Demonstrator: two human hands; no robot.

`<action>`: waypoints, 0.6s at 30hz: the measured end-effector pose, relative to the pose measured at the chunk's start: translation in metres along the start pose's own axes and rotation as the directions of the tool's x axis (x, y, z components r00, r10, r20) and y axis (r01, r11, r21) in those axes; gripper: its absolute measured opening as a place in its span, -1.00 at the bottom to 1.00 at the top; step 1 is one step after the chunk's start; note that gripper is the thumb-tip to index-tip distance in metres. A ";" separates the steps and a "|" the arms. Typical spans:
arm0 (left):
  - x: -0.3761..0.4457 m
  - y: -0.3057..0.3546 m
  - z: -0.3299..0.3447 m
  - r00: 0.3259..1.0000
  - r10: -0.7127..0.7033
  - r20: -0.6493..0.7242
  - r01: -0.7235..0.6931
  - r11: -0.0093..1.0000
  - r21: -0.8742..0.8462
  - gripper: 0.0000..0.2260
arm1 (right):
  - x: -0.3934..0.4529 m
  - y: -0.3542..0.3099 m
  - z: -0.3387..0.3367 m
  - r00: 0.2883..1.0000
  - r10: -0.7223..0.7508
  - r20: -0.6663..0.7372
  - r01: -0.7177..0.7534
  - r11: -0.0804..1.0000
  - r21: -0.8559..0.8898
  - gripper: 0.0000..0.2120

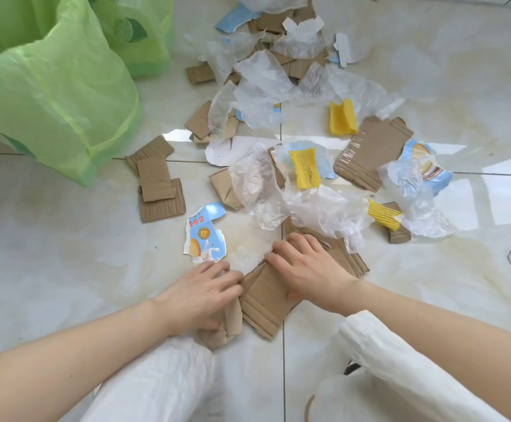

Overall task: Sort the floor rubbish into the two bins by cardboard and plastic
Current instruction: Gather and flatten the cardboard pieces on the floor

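A: What is at the left?
B: A bin lined with a green bag (50, 86), on the tiled floor (65, 254). Near it lie stacked cardboard pieces (160, 190).
A: And the hands?
B: The left hand (201, 292) has its fingers curled round a crumpled brown piece (228, 325). The right hand (304, 266) presses with nearly straight fingers on a flat cardboard sheet (266, 303).
A: Where is the plastic?
B: Clear plastic film (318, 208) lies mixed with cardboard and yellow foam (304, 169), beyond the hands and to the right
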State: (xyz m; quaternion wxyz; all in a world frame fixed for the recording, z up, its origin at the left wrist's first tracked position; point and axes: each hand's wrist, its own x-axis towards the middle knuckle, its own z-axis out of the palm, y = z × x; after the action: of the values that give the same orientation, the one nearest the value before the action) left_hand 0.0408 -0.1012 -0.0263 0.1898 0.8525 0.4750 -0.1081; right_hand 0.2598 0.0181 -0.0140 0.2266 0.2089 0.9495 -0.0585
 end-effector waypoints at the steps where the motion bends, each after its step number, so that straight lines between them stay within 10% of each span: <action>1: 0.002 -0.001 0.000 0.999 -0.047 -0.016 0.047 0.999 0.016 -0.44 | 0.000 0.000 0.000 1.000 0.024 -0.001 -0.024 1.000 -0.014 -0.17; 18: 0.014 -0.024 -0.025 0.774 -0.618 -0.140 0.551 0.765 -0.333 -0.77 | 0.014 0.034 -0.006 0.889 0.457 -0.023 -0.448 0.880 0.160 -0.29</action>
State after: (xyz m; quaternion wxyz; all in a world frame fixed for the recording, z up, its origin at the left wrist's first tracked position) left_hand 0.0280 -0.0684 -0.0143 0.2026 0.6322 0.7478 0.0088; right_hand 0.2601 0.0558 -0.0153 0.1888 0.4428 0.8738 -0.0692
